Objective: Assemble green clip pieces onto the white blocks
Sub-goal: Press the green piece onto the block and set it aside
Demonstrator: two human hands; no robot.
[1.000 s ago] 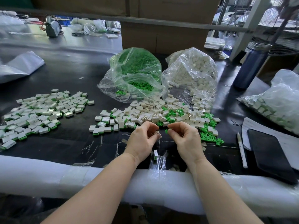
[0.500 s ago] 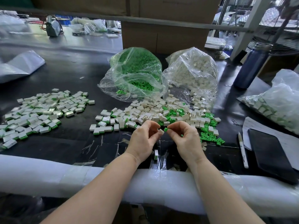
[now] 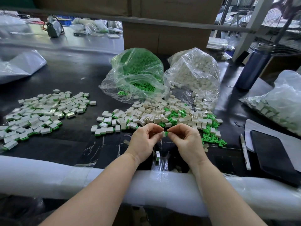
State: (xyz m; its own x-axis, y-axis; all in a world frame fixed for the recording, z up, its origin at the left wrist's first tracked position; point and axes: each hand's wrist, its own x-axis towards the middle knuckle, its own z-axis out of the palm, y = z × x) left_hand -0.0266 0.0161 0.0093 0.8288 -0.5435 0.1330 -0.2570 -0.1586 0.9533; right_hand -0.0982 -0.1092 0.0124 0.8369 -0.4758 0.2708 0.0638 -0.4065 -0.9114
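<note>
Clip [image 3: 166, 133] in my right hand [image 3: 187, 139], pinched at the fingertips, lies just right of the white block [image 3: 162, 133] my left hand [image 3: 145, 141] pinches; both sit level above the table edge; closing inward should seat them.

Tabletop [image 3: 68, 144]: black, smooth, semi-gloss, w/ pale glare toward 11 o'clock. Front edge padding [image 3: 48, 175]: white foam, matt, soft-looking, taped w/ clear film. Two bags at 12 o'clock [image 3: 135, 75] [image 3: 193, 74]: thin clear plastic, crinkled, shiny. White blocks [image 3: 154, 111]: hard plastic, matt off-white. Green clips [image 3: 211, 139]: plastic, bright, slight sheen. Finished pile at 9 o'clock [image 3: 40, 113]: plastic, some faces glossy. Bottle at 2 o'clock [image 3: 252, 69]: dark blue, satin, metal-look cap. Slab at 4 o'clock [image 3: 275, 157]: black, matt. Box behind [image 3: 162, 38]: brown cardboard, dull.
</note>
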